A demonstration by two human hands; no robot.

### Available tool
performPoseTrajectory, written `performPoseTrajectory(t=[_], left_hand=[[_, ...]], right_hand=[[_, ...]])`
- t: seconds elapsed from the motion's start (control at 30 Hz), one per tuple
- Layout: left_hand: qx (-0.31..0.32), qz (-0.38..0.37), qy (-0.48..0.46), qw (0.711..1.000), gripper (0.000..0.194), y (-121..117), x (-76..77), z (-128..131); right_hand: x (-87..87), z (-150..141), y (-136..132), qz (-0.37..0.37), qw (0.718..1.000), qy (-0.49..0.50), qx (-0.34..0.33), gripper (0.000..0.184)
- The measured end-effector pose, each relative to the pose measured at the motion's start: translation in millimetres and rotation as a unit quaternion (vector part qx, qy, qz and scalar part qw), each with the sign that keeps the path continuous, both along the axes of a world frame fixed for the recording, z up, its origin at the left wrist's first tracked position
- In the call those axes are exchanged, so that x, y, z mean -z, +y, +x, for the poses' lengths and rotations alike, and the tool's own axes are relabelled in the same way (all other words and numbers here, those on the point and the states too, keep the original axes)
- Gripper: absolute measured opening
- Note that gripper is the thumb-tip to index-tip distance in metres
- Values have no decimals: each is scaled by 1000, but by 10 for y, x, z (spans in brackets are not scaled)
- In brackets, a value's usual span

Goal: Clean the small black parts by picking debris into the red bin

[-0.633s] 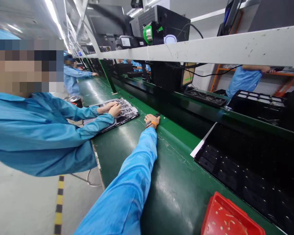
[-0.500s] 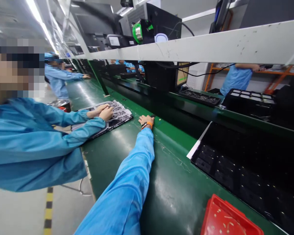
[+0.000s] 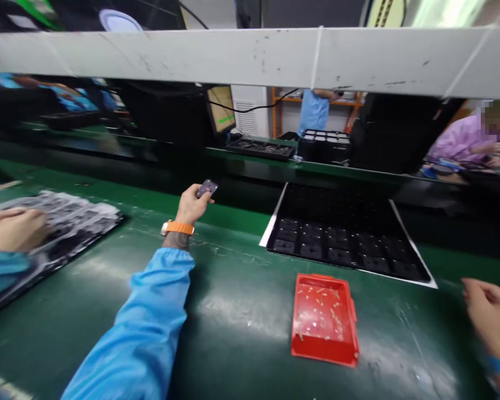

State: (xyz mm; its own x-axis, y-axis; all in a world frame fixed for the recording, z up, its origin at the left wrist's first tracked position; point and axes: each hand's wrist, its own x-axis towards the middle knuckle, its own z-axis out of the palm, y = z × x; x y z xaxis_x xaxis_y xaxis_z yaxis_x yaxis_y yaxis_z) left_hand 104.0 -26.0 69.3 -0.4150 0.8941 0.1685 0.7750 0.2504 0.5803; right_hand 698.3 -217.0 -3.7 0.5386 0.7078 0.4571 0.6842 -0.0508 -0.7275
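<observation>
My left hand [image 3: 193, 206], with an orange watch band on the wrist, is lifted over the green belt [image 3: 233, 311] and pinches a small dark flat part [image 3: 207, 189] at its fingertips. A black compartment tray [image 3: 341, 236] lies to its right, against the far edge of the belt. In front of that tray a red plastic tray [image 3: 324, 321] holding several small pale pieces rests on the belt. My right hand [image 3: 490, 319] hovers at the lower right edge of view, fingers loosely spread and blurred, holding nothing.
A co-worker's hands [image 3: 12, 228] rest on a tray of dark parts [image 3: 73, 219] at the left. A white shelf beam [image 3: 250, 55] runs overhead. Behind the belt are a dark raised ledge, monitors, more black trays [image 3: 260, 147] and other people.
My view has swung right. My left hand, which lay flat on the belt by a small dark part, is now raised with that part pinched in it. My right hand has come into view.
</observation>
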Motion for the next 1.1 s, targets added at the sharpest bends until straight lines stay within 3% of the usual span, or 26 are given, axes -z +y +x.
performPoseTrajectory(t=[0.03,0.07,0.1,0.13,0.2,0.27,0.37,0.47,0.57,0.67,0.73,0.87,1.1], left_hand=[[50,11,-15,999,23,-98,-104,235],[106,15,-29,994,23,-228,-207,496],[175,24,-45,983,23,-384,-303,775],[290,31,-73,954,23,-556,-385,1061],[449,45,-113,885,25,-900,-496,1592],[516,62,-114,847,26,-1170,-524,1984],[529,109,-133,831,21,-1343,-459,2243],[549,89,-221,801,14,-1324,-361,2279],[552,48,-333,763,25,-1298,-291,2292],[540,44,-392,743,38,-1324,-255,2313],[533,43,-407,740,40,-1349,-244,2314],[531,27,-418,737,43,-1388,-254,2284],[521,90,-347,775,34,-1467,-350,2243]], right_hand=[[-87,-59,21,17,998,34,48,33],[-210,-176,74,33,997,71,27,25],[-360,-346,146,40,995,89,-22,18],[-521,-555,221,41,992,88,-80,15],[-821,-1018,336,33,969,96,-226,20],[-1013,-1409,376,34,924,144,-354,36],[-1064,-1688,337,31,896,173,-408,27],[-972,-1704,275,50,890,179,-417,17],[-890,-1696,249,91,892,170,-408,12],[-846,-1739,254,155,909,78,-379,11],[-835,-1772,260,216,910,-21,-352,15],[-851,-1802,251,291,883,-182,-319,21],[-859,-1791,180,301,871,-238,-307,31]])
